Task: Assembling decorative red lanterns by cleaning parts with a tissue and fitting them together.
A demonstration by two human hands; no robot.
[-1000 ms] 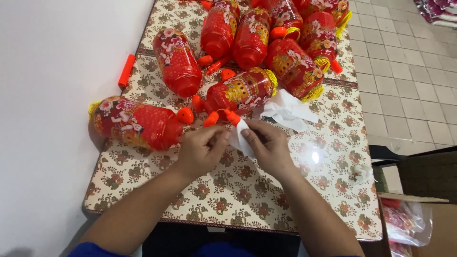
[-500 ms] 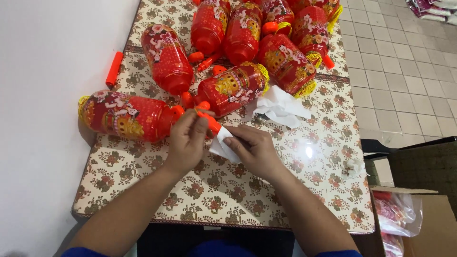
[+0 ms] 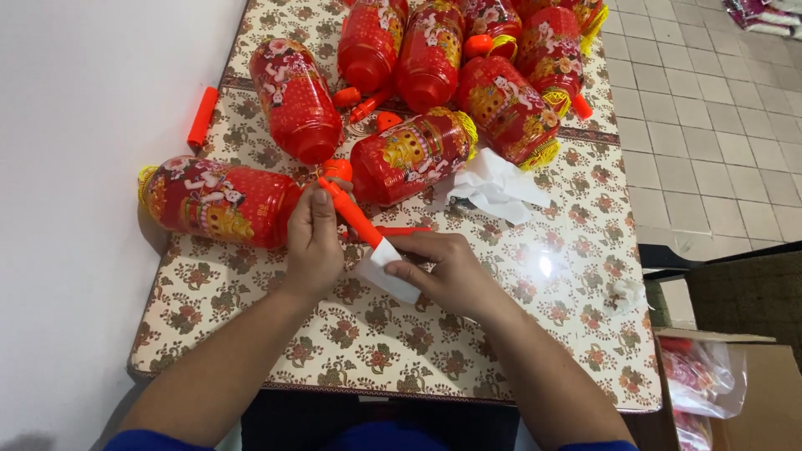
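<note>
My left hand (image 3: 313, 238) grips an orange plastic stick (image 3: 351, 215) that slants from upper left to lower right. My right hand (image 3: 443, 271) pinches a white paper wrapper (image 3: 386, 269) around the stick's lower end. Just left of my left hand lies a red patterned lantern (image 3: 219, 202) on its side. Another red lantern (image 3: 411, 156) lies right behind the stick. Both hands hover low over the floral table (image 3: 368, 351).
Several more red lanterns (image 3: 434, 50) lie across the far half of the table. A crumpled white paper (image 3: 494, 185) sits right of the hands, a loose orange stick (image 3: 203, 116) near the left wall. A cardboard box (image 3: 739, 392) with bagged items stands on the tiled floor at lower right.
The orange stick has been drawn further out of the white wrapper, which my right hand has slid down toward its lower end. The view shifted slightly.
</note>
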